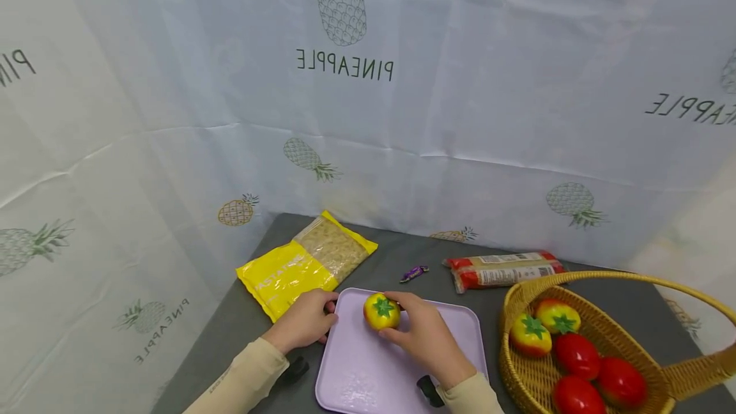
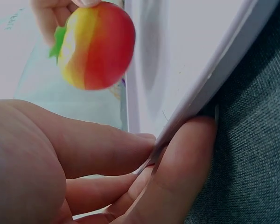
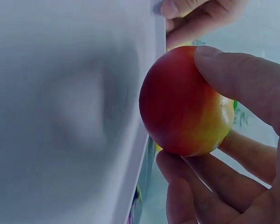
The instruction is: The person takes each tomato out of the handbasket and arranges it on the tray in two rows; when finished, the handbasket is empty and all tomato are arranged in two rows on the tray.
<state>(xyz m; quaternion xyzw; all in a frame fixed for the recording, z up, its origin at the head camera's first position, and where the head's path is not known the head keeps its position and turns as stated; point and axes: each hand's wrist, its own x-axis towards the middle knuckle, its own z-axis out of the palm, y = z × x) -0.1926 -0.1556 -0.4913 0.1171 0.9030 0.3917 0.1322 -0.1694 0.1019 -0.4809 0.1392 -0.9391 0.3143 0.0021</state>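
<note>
A lilac tray (image 1: 356, 369) lies on the grey table in front of me. My right hand (image 1: 422, 334) grips a yellow-and-red toy tomato (image 1: 382, 311) with a green stalk, on or just above the tray's far part. In the right wrist view the tomato (image 3: 184, 102) sits between thumb and fingers (image 3: 245, 79), next to the tray's surface (image 3: 60, 116). My left hand (image 1: 305, 321) pinches the tray's far left corner. The left wrist view shows its thumb and fingers (image 2: 177, 172) clamped on the tray's rim (image 2: 210, 88), with the tomato (image 2: 95, 46) beyond.
A wicker basket (image 1: 678, 382) at the right holds several toy tomatoes (image 1: 575, 353). A yellow bag of pasta (image 1: 305, 264) lies at the far left, a red-ended packet (image 1: 503, 269) at the far right, and a small wrapped sweet (image 1: 414, 272) between them. Pineapple-print cloth hangs behind.
</note>
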